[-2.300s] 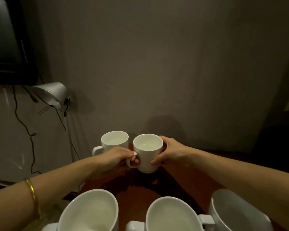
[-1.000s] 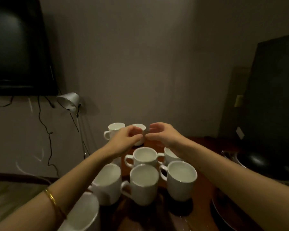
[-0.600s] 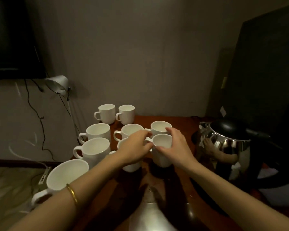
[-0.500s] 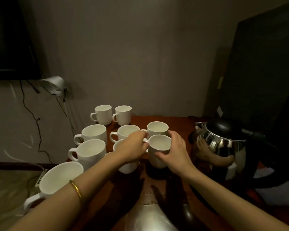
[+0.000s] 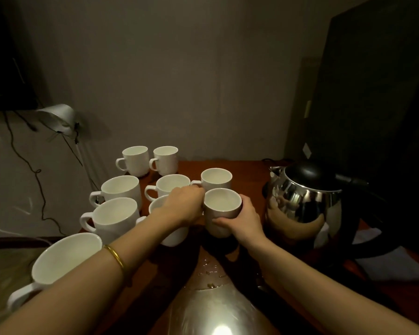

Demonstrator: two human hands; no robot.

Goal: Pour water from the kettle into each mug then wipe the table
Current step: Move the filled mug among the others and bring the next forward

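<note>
Several white mugs stand on the dark wooden table (image 5: 249, 170). Both hands hold one white mug (image 5: 222, 206) near the table's middle. My left hand (image 5: 183, 205) grips its handle side, and my right hand (image 5: 243, 220) curls round its right wall. Behind it stands another mug (image 5: 216, 178). Two mugs (image 5: 150, 160) sit at the far back. A shiny steel kettle (image 5: 305, 201) with a black lid stands to the right, on its black base. Water drops (image 5: 211, 269) glisten on the table in front of the held mug.
More mugs crowd the left edge, the nearest large one (image 5: 65, 259) close under my left forearm. A desk lamp (image 5: 58, 117) with cables hangs on the left wall. A dark cabinet (image 5: 377, 93) rises at the right. White paper (image 5: 377, 259) lies beside the kettle base.
My hands left the far pair of mugs and came back to a nearer mug, now gripped on both sides. The view pulled back, bringing the kettle into sight.
</note>
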